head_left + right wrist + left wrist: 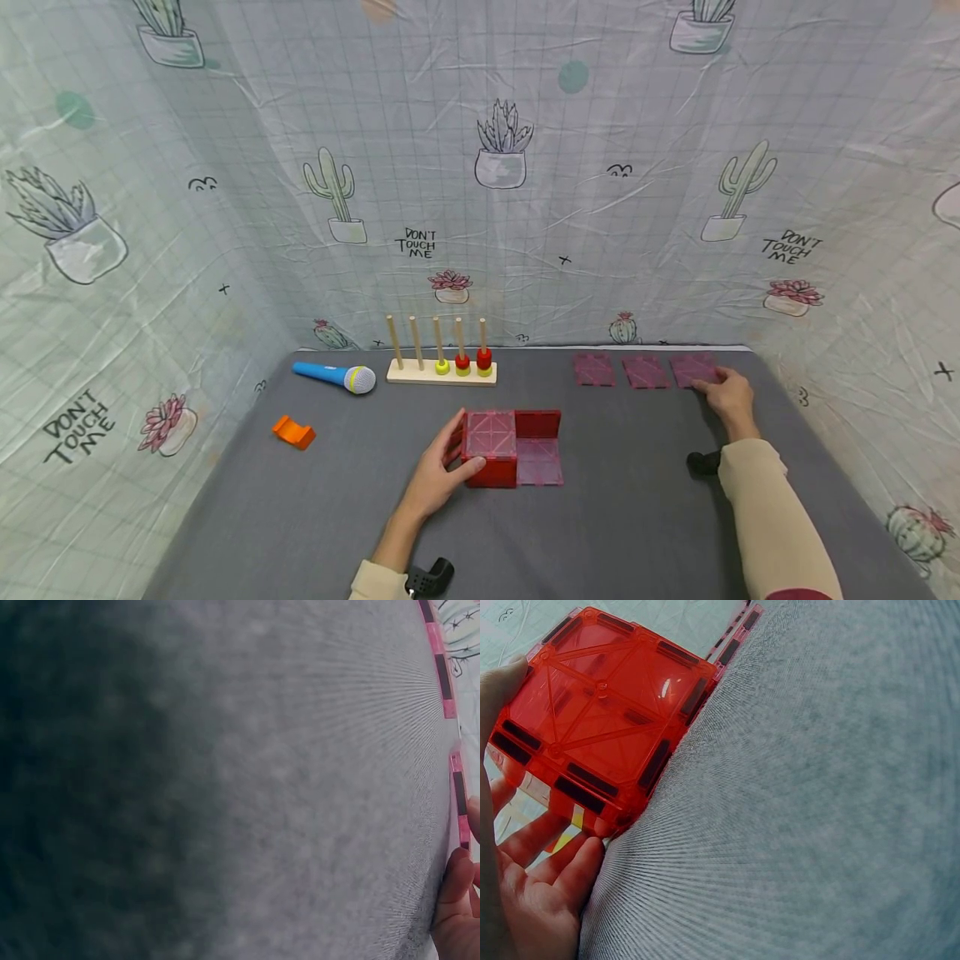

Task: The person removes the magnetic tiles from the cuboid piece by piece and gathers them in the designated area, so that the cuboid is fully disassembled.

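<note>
Near the middle of the table stands a red see-through magnetic tile cube [491,446], joined on its right to an open-fronted section [539,450] with a floor tile and a back wall. My left hand [437,477] grips the cube from the left, thumb on its near face and fingers round the far side. In the left wrist view the cube's face [604,690] is close, black magnets along its edges. At the back right, my right hand [731,402] pinches the near right edge of a flat magnetic tile [692,369], the rightmost in a row.
Two more flat magnetic tiles [594,370] lie left of that one. A wooden peg stand [441,372] with red and yellow rings is at the back. Left of it lie a blue toy microphone [330,375] and an orange curved block [294,432]. Printed cloth hangs behind the table.
</note>
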`<state>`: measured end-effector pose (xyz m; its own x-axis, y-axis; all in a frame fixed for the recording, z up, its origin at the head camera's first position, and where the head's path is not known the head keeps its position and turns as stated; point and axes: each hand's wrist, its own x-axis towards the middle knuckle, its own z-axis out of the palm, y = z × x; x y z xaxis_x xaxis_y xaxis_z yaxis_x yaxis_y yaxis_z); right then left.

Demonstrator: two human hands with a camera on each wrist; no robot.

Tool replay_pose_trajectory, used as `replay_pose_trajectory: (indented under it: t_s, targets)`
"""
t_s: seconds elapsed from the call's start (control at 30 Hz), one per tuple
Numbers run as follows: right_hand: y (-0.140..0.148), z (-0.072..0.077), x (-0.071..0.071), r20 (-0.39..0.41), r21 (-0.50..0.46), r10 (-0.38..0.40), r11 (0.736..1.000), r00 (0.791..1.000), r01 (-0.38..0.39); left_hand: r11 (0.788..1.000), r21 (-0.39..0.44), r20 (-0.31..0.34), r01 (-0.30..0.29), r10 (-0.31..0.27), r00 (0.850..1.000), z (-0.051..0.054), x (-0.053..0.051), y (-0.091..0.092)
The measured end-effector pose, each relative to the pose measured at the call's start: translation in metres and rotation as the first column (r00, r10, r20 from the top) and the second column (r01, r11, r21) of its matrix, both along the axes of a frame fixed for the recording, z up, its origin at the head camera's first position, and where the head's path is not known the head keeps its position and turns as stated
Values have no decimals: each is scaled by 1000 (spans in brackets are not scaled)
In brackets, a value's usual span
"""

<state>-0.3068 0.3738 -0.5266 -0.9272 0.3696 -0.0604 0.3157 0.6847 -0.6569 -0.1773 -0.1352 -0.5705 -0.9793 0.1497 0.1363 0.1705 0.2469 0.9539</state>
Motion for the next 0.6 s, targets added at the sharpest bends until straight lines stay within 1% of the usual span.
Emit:
replay_pose_trajectory:
  t_s: [0.23,0.33,0.43,0.6]
  targets:
    - [-1,-5,0,-71,47,-7,999,997,10,1000,4,-2,2,-2,1000,1,1,0]
    - [-2,-5,0,-89,60,1,998,996,4,1000,11,-3,1,-1,1000,0,0,-1]
    - [-3,-3,2,-86,41,-4,999,996,8,1000,11,-4,4,-4,1000,0,0,-1]
    - [-4,5,4,-50,-31,-26,999,998,24,1000,23,-4,13,-13,1000,0,0,0]
